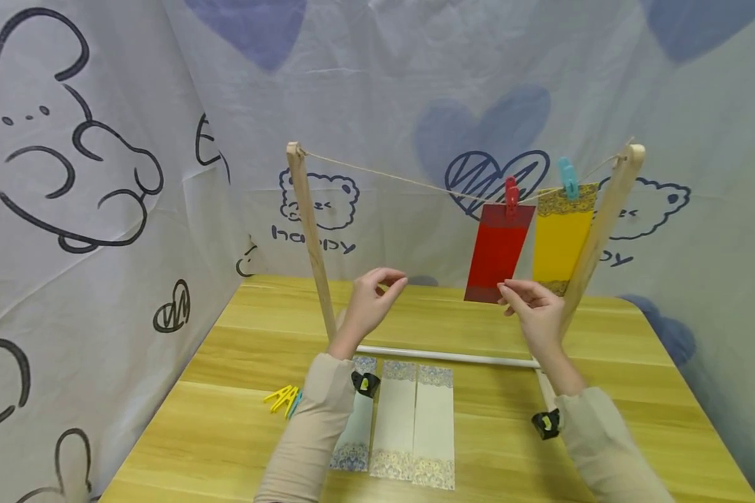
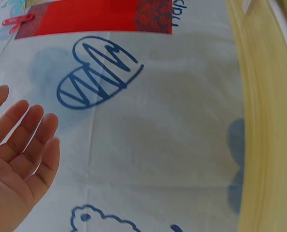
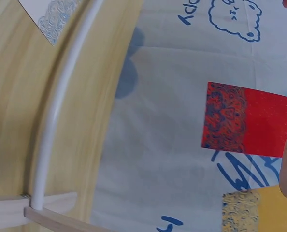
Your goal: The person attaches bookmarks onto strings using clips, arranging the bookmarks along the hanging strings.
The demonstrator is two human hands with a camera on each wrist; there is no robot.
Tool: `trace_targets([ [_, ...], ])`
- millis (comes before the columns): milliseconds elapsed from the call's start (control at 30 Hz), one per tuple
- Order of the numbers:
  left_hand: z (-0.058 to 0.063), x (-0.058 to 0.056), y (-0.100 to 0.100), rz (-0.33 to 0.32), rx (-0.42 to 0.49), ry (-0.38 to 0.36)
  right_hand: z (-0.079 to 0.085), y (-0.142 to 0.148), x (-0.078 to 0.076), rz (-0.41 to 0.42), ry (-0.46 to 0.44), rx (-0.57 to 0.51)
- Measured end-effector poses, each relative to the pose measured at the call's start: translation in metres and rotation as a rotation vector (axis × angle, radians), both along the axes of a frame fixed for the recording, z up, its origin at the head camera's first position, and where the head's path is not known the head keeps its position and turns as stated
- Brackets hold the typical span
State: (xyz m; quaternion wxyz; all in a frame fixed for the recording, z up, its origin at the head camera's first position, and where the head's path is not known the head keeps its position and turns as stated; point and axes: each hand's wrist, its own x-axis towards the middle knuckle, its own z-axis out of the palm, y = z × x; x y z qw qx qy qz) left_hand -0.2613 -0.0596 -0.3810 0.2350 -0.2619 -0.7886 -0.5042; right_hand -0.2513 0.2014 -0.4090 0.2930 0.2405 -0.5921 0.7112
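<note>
A red card (image 1: 500, 248) with patterned ends hangs from a string (image 1: 384, 178), held by a red clothespin (image 1: 511, 197). To its right a yellow card (image 1: 560, 244) hangs under a light blue clothespin (image 1: 567, 178). My right hand (image 1: 535, 307) is raised, its fingertips overlapping the red card's lower right edge in the head view; in the right wrist view only part of the hand shows at the edge. Raised left of the red card, my left hand (image 1: 372, 297) has loosely bent fingers. The left wrist view shows that palm (image 2: 13, 179) with nothing in it.
The string runs between two wooden posts (image 1: 311, 237), joined low down by a white rod (image 1: 447, 356). Several pale cards with patterned ends (image 1: 434, 419) lie on the wooden table (image 1: 226, 391). Yellow clothespins (image 1: 282, 397) and a blue one lie left of them, partly behind my left sleeve.
</note>
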Motion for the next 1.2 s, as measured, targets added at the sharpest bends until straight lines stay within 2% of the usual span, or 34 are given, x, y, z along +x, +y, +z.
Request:
trace_targets([
  [133, -0.009, 0.002, -0.008, 0.032, 0.009, -0.043, -0.013, -0.003, -0.002, 0.004, -0.030, -0.022],
  [167, -0.012, 0.002, -0.010, 0.039, 0.011, -0.053, -0.035, 0.002, -0.017, 0.038, -0.020, -0.041],
  [267, -0.018, 0.005, -0.014, 0.061, 0.020, -0.076, -0.067, 0.010, -0.038, 0.093, -0.015, -0.074],
  [367, -0.024, 0.008, -0.018, 0.068, 0.041, -0.085, -0.114, 0.026, -0.071, 0.155, 0.035, -0.063],
  [400, -0.026, 0.009, -0.020, 0.070, 0.050, -0.085, -0.103, 0.022, -0.062, 0.134, 0.016, -0.058],
  [500, -0.035, 0.011, -0.025, 0.080, 0.069, -0.085, -0.146, 0.032, -0.086, 0.075, 0.036, 0.011],
  [600, -0.045, 0.014, -0.031, 0.093, 0.082, -0.105, -0.170, 0.032, -0.094, 0.011, -0.014, 0.035],
  [633, -0.048, 0.015, -0.034, 0.096, 0.086, -0.117, -0.187, 0.034, -0.103, -0.005, -0.011, 0.052],
  [733, -0.058, 0.019, -0.040, 0.104, 0.098, -0.161, -0.194, 0.028, -0.099, -0.004, -0.044, 0.043],
  [767, -0.062, 0.021, -0.043, 0.108, 0.100, -0.175, -0.183, 0.023, -0.088, 0.019, -0.055, 0.024],
  [933, -0.072, 0.031, -0.054, 0.147, 0.129, -0.247, -0.184, 0.013, -0.077, 0.028, -0.096, -0.001],
  [967, -0.071, 0.035, -0.055, 0.157, 0.130, -0.255, -0.184, 0.011, -0.075, 0.025, -0.111, -0.007],
  [1000, -0.070, 0.039, -0.056, 0.166, 0.134, -0.262, -0.198, 0.013, -0.082, 0.004, -0.111, 0.005],
  [1100, -0.064, 0.050, -0.058, 0.179, 0.140, -0.278, -0.197, 0.010, -0.078, 0.007, -0.121, -0.003],
  [1133, -0.062, 0.053, -0.059, 0.185, 0.138, -0.282, -0.196, 0.008, -0.076, 0.017, -0.122, -0.008],
  [1167, -0.061, 0.056, -0.059, 0.192, 0.135, -0.285, -0.181, 0.003, -0.062, 0.056, -0.124, -0.028],
  [1200, -0.063, 0.057, -0.061, 0.199, 0.141, -0.291, -0.178, 0.001, -0.059, 0.067, -0.122, -0.025],
])
